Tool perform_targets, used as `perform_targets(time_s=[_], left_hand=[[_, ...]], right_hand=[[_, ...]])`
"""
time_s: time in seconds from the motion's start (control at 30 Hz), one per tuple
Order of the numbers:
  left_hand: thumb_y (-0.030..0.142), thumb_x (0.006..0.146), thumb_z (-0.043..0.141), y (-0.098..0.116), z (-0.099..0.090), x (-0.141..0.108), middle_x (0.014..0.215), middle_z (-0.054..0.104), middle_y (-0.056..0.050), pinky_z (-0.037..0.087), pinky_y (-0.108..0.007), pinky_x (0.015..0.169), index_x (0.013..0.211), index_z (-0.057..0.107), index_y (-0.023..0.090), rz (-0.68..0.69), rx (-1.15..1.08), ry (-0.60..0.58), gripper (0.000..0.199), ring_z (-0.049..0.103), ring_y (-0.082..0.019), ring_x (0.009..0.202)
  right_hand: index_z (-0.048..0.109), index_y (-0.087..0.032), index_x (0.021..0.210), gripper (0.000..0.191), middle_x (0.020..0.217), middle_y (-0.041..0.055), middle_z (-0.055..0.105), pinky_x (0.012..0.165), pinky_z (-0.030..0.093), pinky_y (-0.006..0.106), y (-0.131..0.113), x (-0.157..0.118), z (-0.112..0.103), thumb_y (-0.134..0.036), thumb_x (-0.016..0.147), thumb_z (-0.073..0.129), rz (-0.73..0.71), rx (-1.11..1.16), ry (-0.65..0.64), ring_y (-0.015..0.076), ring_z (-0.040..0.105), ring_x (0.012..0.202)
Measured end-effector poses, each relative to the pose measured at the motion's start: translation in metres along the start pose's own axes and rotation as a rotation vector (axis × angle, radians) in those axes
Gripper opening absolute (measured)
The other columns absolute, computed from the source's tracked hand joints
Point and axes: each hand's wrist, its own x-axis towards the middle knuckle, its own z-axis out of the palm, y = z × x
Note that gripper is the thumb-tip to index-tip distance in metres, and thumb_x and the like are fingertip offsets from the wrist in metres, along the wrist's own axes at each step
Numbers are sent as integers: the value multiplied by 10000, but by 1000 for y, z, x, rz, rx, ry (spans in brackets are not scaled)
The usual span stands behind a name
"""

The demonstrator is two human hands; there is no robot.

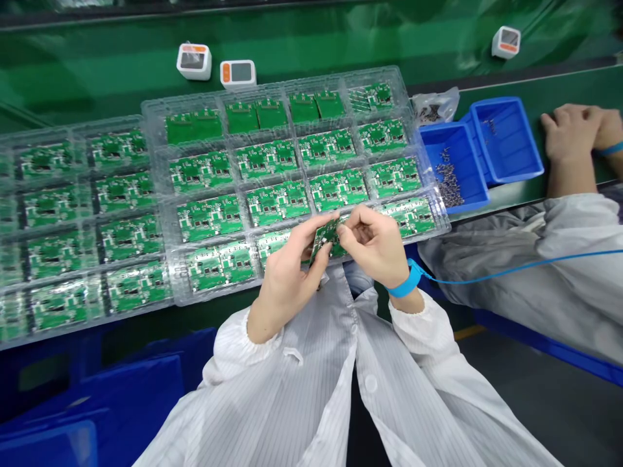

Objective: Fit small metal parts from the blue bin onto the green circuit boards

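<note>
My left hand (292, 269) grips a small green circuit board (325, 239) by its edges, tilted up over the near edge of a clear plastic tray (176, 275). Beside the board's upper right edge is my right hand (372, 245), thumb and fingertips pinched together. Whatever sits in that pinch is too small or too hidden to name. A blue wrist strap (407, 279) with a cord goes round my right wrist. Beneath both hands, the tray's compartments hold many green circuit boards (277, 202), several partly covered by my hands.
A second tray of boards (134, 250) lies to the left. Right of the main tray stand a blue bin (450, 165) with small metal parts, another blue bin (509, 139) and a plastic bag (435, 107). Small white devices (238, 72) line the back. Another person's hands (577, 139) rest at far right.
</note>
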Motion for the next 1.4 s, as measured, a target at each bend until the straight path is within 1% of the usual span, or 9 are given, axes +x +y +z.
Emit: perform_targets(time_s=[0.3, 0.43, 0.57, 0.73, 0.9, 1.03, 1.17, 1.27, 1.4], left_hand=[[274, 1160, 649, -4, -4, -1, 1573, 742, -112, 747, -321, 960, 1575, 587, 283, -53, 3, 48, 420, 816, -239, 1314], [295, 1167, 623, -6, -5, 2, 1599, 723, -125, 679, -511, 1208, 1609, 522, 290, -77, -49, 77, 453, 712, -300, 1502], [276, 1170, 611, -7, -8, 1, 1639, 699, -120, 592, -558, 1315, 1624, 509, 304, -55, -77, 15, 467, 641, -303, 1587], [236, 1153, 650, -9, -9, 0, 1621, 709, -126, 634, -478, 1260, 1596, 559, 290, -51, -152, 11, 455, 652, -284, 1575], [233, 1127, 704, -3, -7, 7, 1425, 806, -95, 714, -448, 1147, 1497, 618, 288, -28, -211, 213, 383, 788, -273, 1388], [277, 1152, 662, -2, -8, 8, 1529, 760, -99, 759, -455, 1079, 1641, 522, 353, -40, -217, 205, 514, 771, -284, 1421], [268, 1137, 689, -11, -15, 2, 1766, 567, -118, 727, -452, 1139, 1748, 417, 404, -18, -325, 159, 682, 645, -303, 1584], [262, 1137, 680, -16, -23, -5, 1758, 568, -115, 721, -464, 1146, 1713, 479, 406, -33, -297, 155, 626, 666, -303, 1557], [256, 1129, 685, -16, -34, -15, 1764, 553, -124, 719, -473, 1147, 1712, 502, 402, -23, -204, 132, 628, 697, -303, 1517]], right_hand=[[607, -247, 845, 260, 767, -21, 582, 593, 433, 322, 0, -2, 3, -308, 1059, 742, -101, -45, 32, 132, 525, 632], [748, -269, 1116, 304, 987, 45, 735, 616, 576, 314, 2, 0, 2, -549, 1027, 827, 49, 160, 7, 191, 718, 864], [749, -255, 1038, 466, 908, 32, 718, 564, 573, 296, 2, 8, 1, -692, 940, 880, 133, 278, -22, 172, 684, 755], [695, -244, 982, 481, 894, 11, 689, 569, 554, 270, 4, 13, 4, -674, 927, 902, 137, 335, -46, 132, 605, 689], [686, -248, 1016, 486, 1008, 36, 706, 720, 637, 308, 3, 11, 9, -607, 867, 978, 60, 309, -177, 175, 677, 858], [687, -235, 929, 363, 984, 25, 716, 792, 643, 319, -5, 17, 2, -506, 951, 927, -40, 225, -265, 165, 691, 874], [688, -226, 991, 350, 861, 0, 746, 736, 641, 316, -4, 64, -40, -473, 943, 931, -1, 116, -122, 159, 742, 761], [680, -240, 1068, 402, 817, -8, 761, 705, 652, 330, 14, 133, -85, -431, 862, 967, -35, -58, 77, 173, 746, 712], [674, -224, 1021, 203, 818, 46, 779, 795, 704, 427, 46, 219, -120, -251, 899, 833, 124, -271, 198, 248, 800, 809]])
